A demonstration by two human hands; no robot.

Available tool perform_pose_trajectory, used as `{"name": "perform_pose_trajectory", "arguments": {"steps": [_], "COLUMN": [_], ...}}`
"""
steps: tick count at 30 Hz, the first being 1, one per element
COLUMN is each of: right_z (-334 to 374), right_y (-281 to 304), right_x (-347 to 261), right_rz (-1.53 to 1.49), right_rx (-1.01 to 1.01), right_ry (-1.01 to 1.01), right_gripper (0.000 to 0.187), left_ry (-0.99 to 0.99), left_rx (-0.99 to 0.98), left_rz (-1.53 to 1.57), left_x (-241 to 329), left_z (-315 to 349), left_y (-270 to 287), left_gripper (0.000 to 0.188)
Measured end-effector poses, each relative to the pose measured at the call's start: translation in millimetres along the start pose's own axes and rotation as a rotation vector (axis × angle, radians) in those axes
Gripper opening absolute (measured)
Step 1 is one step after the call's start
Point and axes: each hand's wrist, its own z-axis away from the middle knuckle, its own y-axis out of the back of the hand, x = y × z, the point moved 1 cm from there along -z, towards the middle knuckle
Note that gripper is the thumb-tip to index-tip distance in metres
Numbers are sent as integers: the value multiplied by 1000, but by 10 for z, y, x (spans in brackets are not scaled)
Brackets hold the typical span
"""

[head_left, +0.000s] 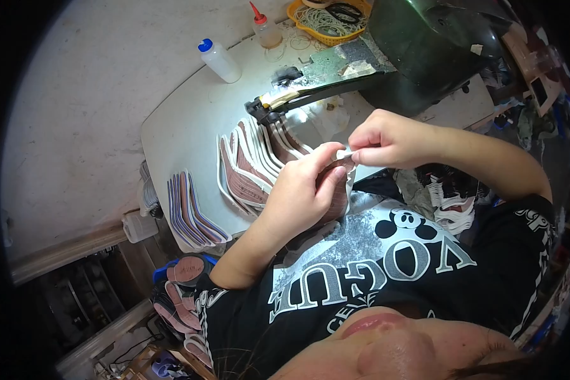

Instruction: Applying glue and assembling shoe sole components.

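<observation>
My left hand (307, 183) is closed on a brownish-pink shoe insole (340, 201) with white edging, pinching it between thumb and fingers close to my body. My right hand (386, 139) pinches a small white strip (344, 154) at the insole's upper end, its fingertips just apart from the left ones. Part of the insole is hidden behind my left hand. Left of it, a row of similar white-edged insoles (237, 174) stands fanned out on the table, under the dark head of a sewing machine (269, 107).
On the pale table (171, 120) a second stack of insoles with bluish edges (193, 212) stands farther left. A blue-capped bottle (221, 61), a red-tipped bottle (267, 31) and a yellow basket of cord (329, 22) are at the back. The green machine body (424, 57) fills the far right.
</observation>
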Motion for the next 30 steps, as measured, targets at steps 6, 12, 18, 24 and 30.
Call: {"name": "perform_pose_trajectory", "arguments": {"steps": [6,12,18,24,30], "right_z": [-30,-94,-118,-134,-83], "right_y": [-204,112,-98,-157,-50], "right_x": [-113,27,225,110,-69], "right_rz": [549,-299,-705,-727,-46], "right_rx": [169,-41,-331,-298,-57], "right_ry": [270,-38,17,26,162], "right_gripper": [21,42,38,37,38], "left_ry": [-33,-52,-113,-16,-53], "left_rx": [64,-37,-84,-4,28], "left_rz": [-59,104,143,133,83], "left_x": [-63,9,113,172,136], "left_z": [-33,-14,23,69,53], "left_y": [-57,143,171,166,162], "left_gripper": [21,20,19,19,17]}}
